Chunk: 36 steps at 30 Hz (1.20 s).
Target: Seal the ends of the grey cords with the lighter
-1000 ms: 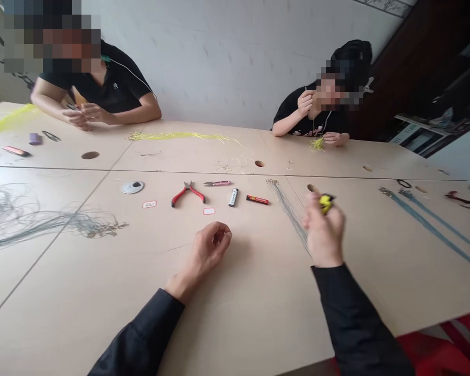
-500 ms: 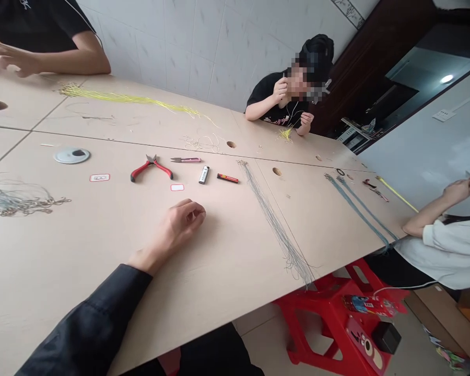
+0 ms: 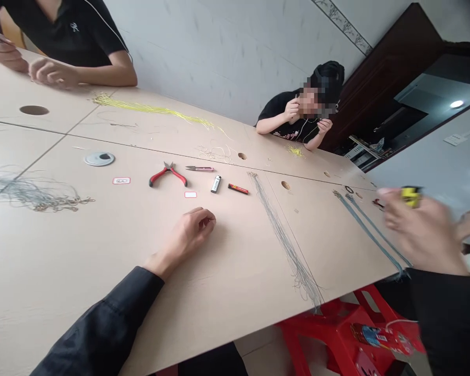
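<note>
My left hand rests on the table with its fingers curled in, and nothing shows in them. Just beyond it lie a white lighter, a red and black lighter and a small red-edged white label. Raised at the right, my right hand is blurred and closed around a small yellow and black object, whose kind I cannot make out. Red-handled pliers lie with their handles spread, beside pink thread snips. A bundle of grey-blue cords stretches to the near table edge.
Tangled cords with metal ends lie at left, near a white round disc. Yellow cords and blue cords lie farther off. Co-workers sit around the wooden table. A red stool stands below its near edge.
My right hand has come into view at the right with the yellow and black object. My left hand stays on the table. The view has shifted, so things appear farther right.
</note>
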Motion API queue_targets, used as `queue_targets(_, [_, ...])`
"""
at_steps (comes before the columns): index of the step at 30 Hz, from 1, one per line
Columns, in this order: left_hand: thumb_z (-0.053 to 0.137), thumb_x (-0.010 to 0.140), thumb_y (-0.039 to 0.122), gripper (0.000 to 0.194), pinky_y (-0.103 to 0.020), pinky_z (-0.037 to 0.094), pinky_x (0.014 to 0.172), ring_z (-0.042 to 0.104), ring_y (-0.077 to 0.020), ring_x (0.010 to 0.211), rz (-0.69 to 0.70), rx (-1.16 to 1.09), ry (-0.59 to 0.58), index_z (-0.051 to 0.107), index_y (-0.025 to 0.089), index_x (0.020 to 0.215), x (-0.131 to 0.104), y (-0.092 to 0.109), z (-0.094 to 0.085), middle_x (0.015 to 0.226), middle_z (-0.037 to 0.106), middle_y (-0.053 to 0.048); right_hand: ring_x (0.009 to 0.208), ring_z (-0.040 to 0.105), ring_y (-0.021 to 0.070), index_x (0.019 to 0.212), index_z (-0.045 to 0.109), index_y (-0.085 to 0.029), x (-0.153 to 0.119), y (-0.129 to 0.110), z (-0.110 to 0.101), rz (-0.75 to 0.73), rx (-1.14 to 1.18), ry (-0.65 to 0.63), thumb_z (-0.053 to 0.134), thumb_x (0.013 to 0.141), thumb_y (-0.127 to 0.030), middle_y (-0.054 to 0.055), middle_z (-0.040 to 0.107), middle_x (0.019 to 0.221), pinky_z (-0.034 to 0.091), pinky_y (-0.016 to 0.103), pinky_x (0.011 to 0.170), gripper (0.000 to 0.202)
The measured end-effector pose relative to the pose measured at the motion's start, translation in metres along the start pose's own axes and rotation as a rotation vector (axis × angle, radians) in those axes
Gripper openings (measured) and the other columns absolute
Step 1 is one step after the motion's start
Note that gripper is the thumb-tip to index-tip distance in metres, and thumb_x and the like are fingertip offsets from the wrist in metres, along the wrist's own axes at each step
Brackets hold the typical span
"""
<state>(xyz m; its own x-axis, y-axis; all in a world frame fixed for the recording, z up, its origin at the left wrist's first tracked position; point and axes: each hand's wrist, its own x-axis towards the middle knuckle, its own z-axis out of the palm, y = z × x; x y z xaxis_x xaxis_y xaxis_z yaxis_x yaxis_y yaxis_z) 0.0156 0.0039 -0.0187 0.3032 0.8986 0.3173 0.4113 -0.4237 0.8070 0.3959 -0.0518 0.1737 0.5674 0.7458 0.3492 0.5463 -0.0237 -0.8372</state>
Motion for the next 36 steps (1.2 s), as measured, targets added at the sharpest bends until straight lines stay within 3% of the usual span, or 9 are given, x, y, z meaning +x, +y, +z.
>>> queue_targets(3, [0.049,0.086,0.017,0.014,-0.025,0.039,0.061,0.052,-0.0122,0.065,-0.012,0.0,-0.004,0.063,0.018,0.082,0.0,-0.001,0.001,0.076,0.059,-0.001,0.042,0.025,0.006,0.07,0.052,-0.019,0.002,0.045,0.062,0.091,-0.119,-0.245,0.075,0.07,-0.047,-0.009,0.03,0.051,0.017,0.025,0.04,0.036])
queue_targets(7, [0.049,0.086,0.016,0.014,-0.025,0.039,0.06,0.052,-0.0121,0.063,-0.035,-0.008,-0.016,0.062,0.019,0.082,0.0,-0.001,0.0,0.075,0.059,-0.002,0.044,0.028,0.0087,0.065,0.05,-0.02,0.01,0.087,0.145,0.025,-0.215,-0.398,0.068,0.068,-0.058,-0.008,0.031,0.049,0.024,0.025,0.041,0.042])
queue_targets(10, [0.048,0.087,0.017,0.015,-0.025,0.039,0.061,0.052,-0.0123,0.063,-0.05,-0.011,-0.042,0.062,0.019,0.082,0.0,0.0,-0.001,0.074,0.059,-0.002,0.051,0.035,0.0107,0.058,0.048,-0.02,0.032,0.087,0.194,-0.069,-0.285,-0.415,0.068,0.067,-0.055,-0.005,0.036,0.051,0.029,0.025,0.048,0.041])
queue_targets(13, [0.049,0.087,0.018,0.014,-0.025,0.039,0.061,0.051,-0.0124,0.063,-0.062,-0.004,-0.048,0.062,0.019,0.082,0.0,0.0,-0.001,0.073,0.058,-0.001,0.058,0.041,0.0139,0.057,0.05,-0.019,0.061,0.073,0.228,-0.151,-0.351,-0.387,0.064,0.072,-0.049,-0.002,0.043,0.053,0.032,0.026,0.055,0.037])
queue_targets(18, [0.049,0.088,0.018,0.014,-0.026,0.038,0.06,0.051,-0.0128,0.064,-0.077,-0.001,-0.044,0.062,0.02,0.083,0.0,-0.003,0.0,0.073,0.058,-0.001,0.063,0.045,0.0166,0.067,0.062,-0.016,0.083,0.057,0.252,-0.239,-0.421,-0.372,0.059,0.078,-0.038,0.0,0.049,0.054,0.033,0.028,0.062,0.025])
queue_targets(22, [0.05,0.087,0.018,0.014,-0.025,0.038,0.06,0.051,-0.0123,0.063,-0.068,-0.011,-0.033,0.062,0.019,0.082,0.001,-0.003,0.0,0.072,0.058,-0.001,0.062,0.046,0.0165,0.073,0.067,-0.015,0.073,0.064,0.236,-0.244,-0.457,-0.39,0.056,0.08,-0.038,0.0,0.049,0.055,0.033,0.028,0.061,0.026])
queue_targets(25, [0.05,0.088,0.019,0.014,-0.025,0.039,0.059,0.052,-0.0119,0.063,-0.06,-0.013,-0.029,0.062,0.019,0.082,0.002,-0.003,0.0,0.073,0.059,-0.001,0.064,0.049,0.0166,0.079,0.068,-0.015,0.057,0.079,0.201,-0.207,-0.471,-0.419,0.054,0.082,-0.041,0.001,0.053,0.06,0.036,0.028,0.061,0.029])
queue_targets(31, [0.051,0.087,0.026,0.015,-0.025,0.041,0.059,0.055,-0.0135,0.064,-0.046,0.022,-0.017,0.064,0.02,0.082,0.004,-0.005,0.0,0.076,0.063,-0.001,0.057,0.054,0.0148,0.09,0.067,-0.013,-0.003,0.12,0.084,0.03,-0.481,-0.598,0.052,0.083,-0.054,0.005,0.06,0.071,0.043,0.026,0.05,0.045])
queue_targets(36, [0.053,0.085,0.031,0.016,-0.025,0.042,0.059,0.057,-0.0149,0.065,-0.05,0.068,-0.011,0.064,0.021,0.08,0.006,-0.008,0.001,0.076,0.064,-0.002,0.064,0.056,0.0163,0.093,0.067,-0.014,-0.076,0.142,0.002,0.255,-0.434,-0.663,0.057,0.081,-0.06,0.005,0.06,0.075,0.05,0.03,0.059,0.049])
